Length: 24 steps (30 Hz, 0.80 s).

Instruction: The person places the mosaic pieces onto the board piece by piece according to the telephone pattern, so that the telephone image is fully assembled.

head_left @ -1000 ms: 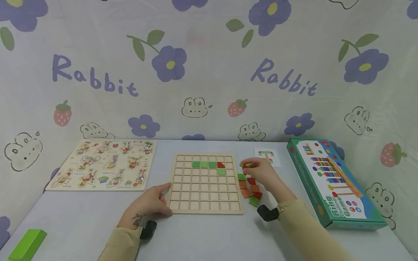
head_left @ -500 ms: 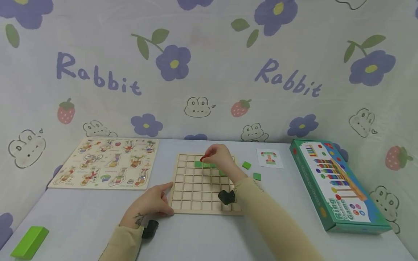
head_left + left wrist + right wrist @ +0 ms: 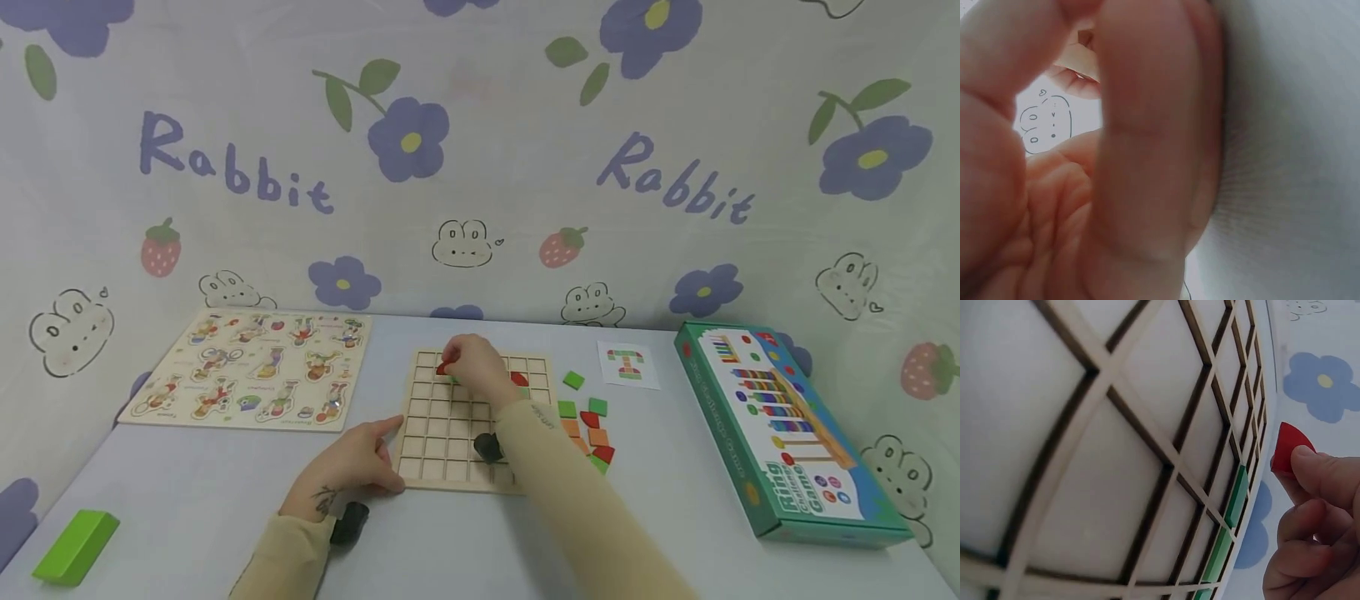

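My right hand pinches a red quarter-circle tile between thumb and fingers, over the upper left part of a wooden grid board. In the right wrist view green square tiles sit in a row of the grid, partly hidden by the hand in the head view. Another red quarter-circle tile lies in the board's upper right, with a green one just below it. My left hand rests at the board's left edge, index fingertip and thumb touching it, holding nothing.
Right of the board lie several loose green, orange and red tiles. Behind them is a pattern card. A green game box stands far right, a wooden picture puzzle back left, and a green block front left.
My right hand has moved left from the loose tiles to over the board's upper left, carrying the red quarter-circle tile. The left hand has stayed at the board's edge. The head view has shifted slightly.
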Available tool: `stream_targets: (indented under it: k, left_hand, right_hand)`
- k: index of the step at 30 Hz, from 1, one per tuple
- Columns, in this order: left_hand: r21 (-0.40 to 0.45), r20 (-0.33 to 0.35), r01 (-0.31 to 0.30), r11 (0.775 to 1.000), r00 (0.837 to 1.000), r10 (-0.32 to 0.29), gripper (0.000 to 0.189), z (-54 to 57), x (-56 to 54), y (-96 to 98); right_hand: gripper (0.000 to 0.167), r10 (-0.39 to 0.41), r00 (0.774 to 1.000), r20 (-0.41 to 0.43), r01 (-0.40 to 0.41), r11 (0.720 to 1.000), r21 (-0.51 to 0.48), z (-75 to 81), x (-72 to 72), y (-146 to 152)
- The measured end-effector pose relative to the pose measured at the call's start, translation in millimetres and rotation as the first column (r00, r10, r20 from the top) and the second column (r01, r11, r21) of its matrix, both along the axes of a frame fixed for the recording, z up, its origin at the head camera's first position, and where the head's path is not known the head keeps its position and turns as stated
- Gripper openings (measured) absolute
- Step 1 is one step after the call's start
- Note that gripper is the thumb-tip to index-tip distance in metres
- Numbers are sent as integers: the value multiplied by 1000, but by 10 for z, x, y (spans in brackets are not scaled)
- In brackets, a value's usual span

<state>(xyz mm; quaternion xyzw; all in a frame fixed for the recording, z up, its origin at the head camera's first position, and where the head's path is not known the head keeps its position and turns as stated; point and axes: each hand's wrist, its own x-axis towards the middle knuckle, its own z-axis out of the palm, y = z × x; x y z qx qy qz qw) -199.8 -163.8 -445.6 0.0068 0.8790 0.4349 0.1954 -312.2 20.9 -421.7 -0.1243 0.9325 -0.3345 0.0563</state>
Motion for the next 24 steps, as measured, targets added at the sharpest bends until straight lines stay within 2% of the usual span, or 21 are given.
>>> stream_targets:
  k: [8, 17, 24]
  left_hand:
    - [-7, -7, 3, 1000, 1000, -3, 93, 0, 0, 6]
    - [2, -7, 0, 1000, 1000, 0, 93, -3, 0, 6]
    - [-4, -20, 21, 1000, 1000, -21, 93, -13, -3, -4]
  right_hand:
    - [7, -44, 999, 7, 43, 993, 113, -82, -32, -70]
    - [8, -59, 998, 20, 57, 993, 107, -117, -43, -82]
    - [16, -48, 999, 18, 44, 985, 164, -107, -55, -89]
